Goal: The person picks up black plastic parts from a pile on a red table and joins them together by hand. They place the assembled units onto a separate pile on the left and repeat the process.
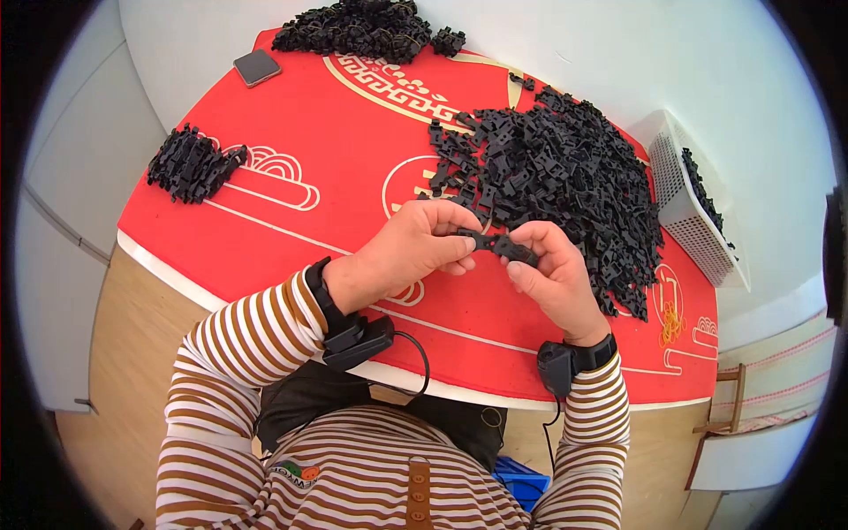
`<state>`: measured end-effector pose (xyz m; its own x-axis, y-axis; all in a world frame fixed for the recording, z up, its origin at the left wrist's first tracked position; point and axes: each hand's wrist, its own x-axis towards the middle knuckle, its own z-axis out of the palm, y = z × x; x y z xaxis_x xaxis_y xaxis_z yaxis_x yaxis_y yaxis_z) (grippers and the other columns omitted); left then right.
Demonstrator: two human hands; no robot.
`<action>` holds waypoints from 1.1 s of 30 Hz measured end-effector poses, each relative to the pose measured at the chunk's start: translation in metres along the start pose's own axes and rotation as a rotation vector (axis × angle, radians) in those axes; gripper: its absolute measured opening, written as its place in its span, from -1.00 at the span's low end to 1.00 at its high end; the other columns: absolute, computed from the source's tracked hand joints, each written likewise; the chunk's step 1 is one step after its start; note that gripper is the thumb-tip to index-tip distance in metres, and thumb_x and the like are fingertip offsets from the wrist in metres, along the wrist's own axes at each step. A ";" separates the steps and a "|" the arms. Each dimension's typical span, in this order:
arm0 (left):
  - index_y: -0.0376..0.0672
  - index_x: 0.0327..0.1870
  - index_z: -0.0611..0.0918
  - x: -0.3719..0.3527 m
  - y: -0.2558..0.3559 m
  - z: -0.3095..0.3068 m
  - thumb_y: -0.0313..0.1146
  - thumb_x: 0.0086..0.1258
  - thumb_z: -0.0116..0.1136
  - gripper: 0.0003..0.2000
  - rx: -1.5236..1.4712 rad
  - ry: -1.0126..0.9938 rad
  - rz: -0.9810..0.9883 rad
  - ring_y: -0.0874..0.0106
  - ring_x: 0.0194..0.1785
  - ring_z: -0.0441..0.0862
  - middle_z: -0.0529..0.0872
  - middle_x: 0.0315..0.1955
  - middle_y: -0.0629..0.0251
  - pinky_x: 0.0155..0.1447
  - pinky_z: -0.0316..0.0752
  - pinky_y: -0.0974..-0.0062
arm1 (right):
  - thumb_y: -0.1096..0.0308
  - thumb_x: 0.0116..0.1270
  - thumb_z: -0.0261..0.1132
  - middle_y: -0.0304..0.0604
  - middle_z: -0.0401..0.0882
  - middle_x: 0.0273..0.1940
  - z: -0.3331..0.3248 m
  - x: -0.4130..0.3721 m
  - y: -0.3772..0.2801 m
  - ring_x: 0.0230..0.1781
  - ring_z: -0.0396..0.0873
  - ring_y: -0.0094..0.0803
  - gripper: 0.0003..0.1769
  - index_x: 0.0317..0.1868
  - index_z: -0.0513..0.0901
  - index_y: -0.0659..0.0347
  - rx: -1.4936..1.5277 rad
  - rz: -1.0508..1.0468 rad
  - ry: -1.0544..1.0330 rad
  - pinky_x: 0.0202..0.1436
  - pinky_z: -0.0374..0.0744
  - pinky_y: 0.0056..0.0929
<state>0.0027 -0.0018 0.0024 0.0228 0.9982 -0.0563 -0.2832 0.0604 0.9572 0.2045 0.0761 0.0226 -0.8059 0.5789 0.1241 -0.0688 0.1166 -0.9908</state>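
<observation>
My left hand [408, 250] and my right hand [554, 275] meet over the red table mat [336, 159], each pinching one end of small black plastic parts [500, 245] held between the fingertips. The two parts touch in the middle; whether they are joined I cannot tell. Just beyond my hands lies a large heap of the same black parts [556, 168]. Both wrists carry black strapped devices with cables.
A smaller stack of black parts [190, 165] sits at the mat's left edge, another heap [358, 28] at the far end. A phone [257, 67] lies far left. A white basket [693, 208] with black parts stands at right. Orange rubber bands [671, 325] lie near the right corner.
</observation>
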 end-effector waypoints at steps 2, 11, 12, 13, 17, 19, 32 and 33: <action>-0.29 -0.06 0.55 0.001 -0.003 0.000 -0.53 0.36 0.07 -0.83 -0.008 -0.007 0.026 0.62 -0.34 0.62 0.65 -0.33 0.32 -0.26 0.57 0.71 | 0.58 0.27 0.20 -0.33 0.47 -0.14 -0.002 -0.001 0.000 -0.18 0.42 -0.67 -0.66 0.06 0.45 0.27 -0.009 0.021 0.019 -0.12 0.44 -0.67; -0.29 -0.07 0.55 -0.002 0.001 0.002 -0.54 0.35 0.07 -0.84 0.053 -0.008 0.056 0.62 -0.35 0.62 0.64 -0.32 0.33 -0.25 0.57 0.69 | 0.58 0.23 0.25 -0.35 0.50 -0.25 0.006 -0.002 0.003 -0.37 0.42 -0.72 -0.70 -0.01 0.50 0.29 -0.129 -0.143 0.119 -0.33 0.44 -0.74; -0.29 -0.08 0.55 -0.001 0.001 0.002 -0.54 0.35 0.07 -0.84 0.049 0.001 0.052 0.62 -0.34 0.62 0.64 -0.32 0.33 -0.26 0.57 0.69 | 0.57 0.23 0.26 -0.35 0.50 -0.26 0.006 -0.004 0.001 -0.37 0.42 -0.71 -0.71 -0.01 0.51 0.29 -0.149 -0.117 0.114 -0.32 0.44 -0.73; -0.29 -0.08 0.55 -0.001 0.002 0.002 -0.55 0.35 0.07 -0.84 0.044 0.010 0.049 0.62 -0.34 0.62 0.64 -0.32 0.32 -0.26 0.57 0.69 | 0.55 0.24 0.26 -0.35 0.51 -0.27 0.005 -0.005 0.000 -0.38 0.42 -0.71 -0.71 -0.02 0.51 0.29 -0.170 -0.092 0.108 -0.32 0.45 -0.71; -0.29 -0.09 0.55 0.000 0.001 0.001 -0.55 0.35 0.07 -0.85 0.061 0.034 0.057 0.61 -0.35 0.62 0.65 -0.32 0.32 -0.26 0.57 0.69 | 0.48 0.29 0.24 -0.32 0.53 -0.36 -0.003 -0.005 0.005 -0.41 0.43 -0.68 -0.75 -0.02 0.51 0.30 -0.261 -0.195 0.095 -0.32 0.46 -0.71; -0.29 -0.09 0.55 0.000 0.000 0.001 -0.55 0.35 0.07 -0.85 0.052 0.034 0.063 0.62 -0.35 0.61 0.65 -0.33 0.32 -0.27 0.57 0.69 | 0.45 0.33 0.21 -0.29 0.55 -0.38 -0.005 -0.003 0.009 -0.42 0.46 -0.67 -0.79 -0.04 0.51 0.29 -0.226 -0.219 0.101 -0.33 0.47 -0.71; -0.29 -0.04 0.54 -0.004 -0.002 0.005 -0.55 0.33 0.09 -0.80 0.133 -0.040 0.135 0.64 -0.34 0.60 0.64 -0.33 0.36 -0.22 0.57 0.68 | 0.44 0.36 0.17 -0.24 0.57 -0.38 0.006 0.002 0.017 -0.50 0.47 -0.67 -0.89 -0.18 0.42 0.24 -0.067 -0.034 0.106 -0.44 0.46 -0.70; -0.30 -0.07 0.53 -0.004 -0.002 0.005 -0.56 0.32 0.10 -0.82 0.115 -0.041 0.137 0.64 -0.35 0.60 0.64 -0.34 0.35 -0.24 0.56 0.68 | 0.43 0.36 0.18 -0.25 0.56 -0.39 0.007 0.002 0.016 -0.51 0.46 -0.67 -0.89 -0.18 0.42 0.24 -0.071 -0.019 0.117 -0.45 0.46 -0.70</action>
<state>0.0081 -0.0060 0.0019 0.0310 0.9958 0.0866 -0.1748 -0.0799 0.9814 0.1971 0.0735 0.0068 -0.7304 0.6658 0.1523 -0.0384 0.1826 -0.9824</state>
